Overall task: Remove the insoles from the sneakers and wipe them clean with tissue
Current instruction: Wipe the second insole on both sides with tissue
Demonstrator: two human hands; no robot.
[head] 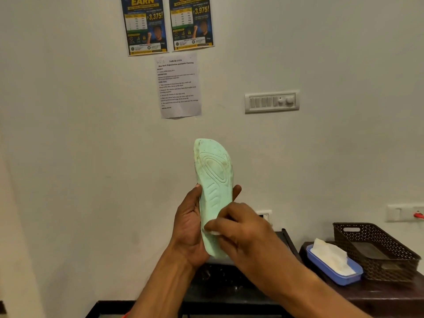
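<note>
A pale green insole (213, 177) stands upright in front of the wall, its patterned underside facing me, toe end up. My left hand (188, 226) grips it round the lower half, thumb on the left edge and fingertips showing at the right edge. My right hand (238, 230) pinches a small white tissue (214, 232) and presses it against the heel part of the insole. Brownish marks show near the toe. No sneakers are in view.
A blue box (337, 270) with white tissues sticking out sits on a dark table (378, 294) at lower right, next to a brown perforated basket (376, 249). A dark rack (229, 288) lies below my hands. A switch panel (271, 102) and papers hang on the wall.
</note>
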